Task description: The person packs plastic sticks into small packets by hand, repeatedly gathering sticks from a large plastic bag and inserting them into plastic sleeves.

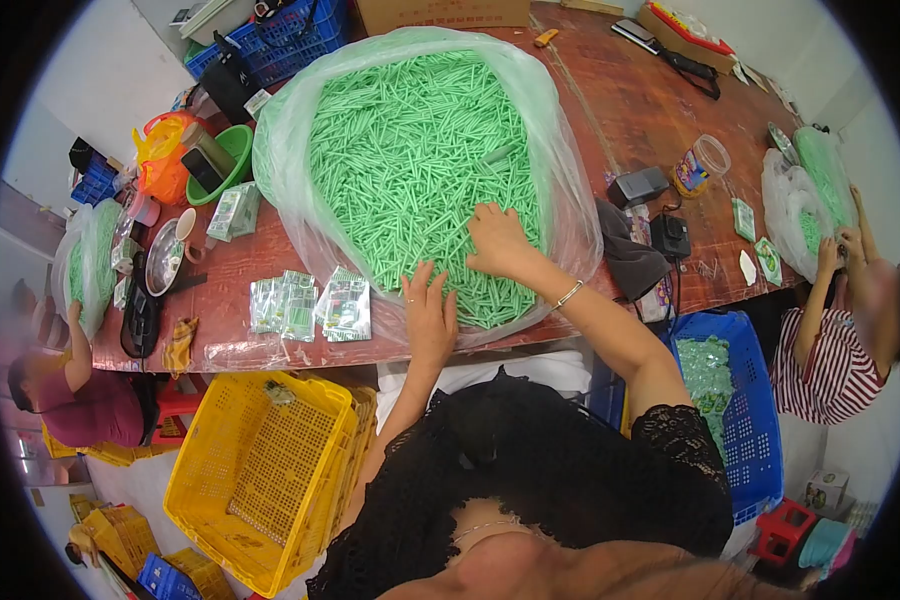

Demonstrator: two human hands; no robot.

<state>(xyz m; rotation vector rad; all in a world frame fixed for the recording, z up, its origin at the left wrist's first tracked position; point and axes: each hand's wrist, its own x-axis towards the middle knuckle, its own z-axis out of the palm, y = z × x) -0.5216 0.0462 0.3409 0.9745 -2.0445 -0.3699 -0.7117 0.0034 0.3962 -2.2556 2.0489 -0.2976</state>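
Observation:
A large clear plastic bag (570,170) lies wide open on the table, filled with a heap of short, thin light-green sticks (410,150). My left hand (431,308) rests at the near edge of the heap, its fingers stretched out and apart, holding nothing visible. Further in, my right hand (502,242) reaches onto the sticks with its fingers curled down; what is under the fingertips is hidden. A small clear scoop-like piece (498,155) lies on the sticks beyond it. Left of the bag are green-printed packets (285,305) and another stack of packets (346,305).
A yellow crate (195,480) stands below the table at left; a blue crate (760,440) with green packets is at right. Near the bag are a green basin (238,150), a dark cloth (630,255) and a plastic jar (700,165). Co-workers sit at both sides.

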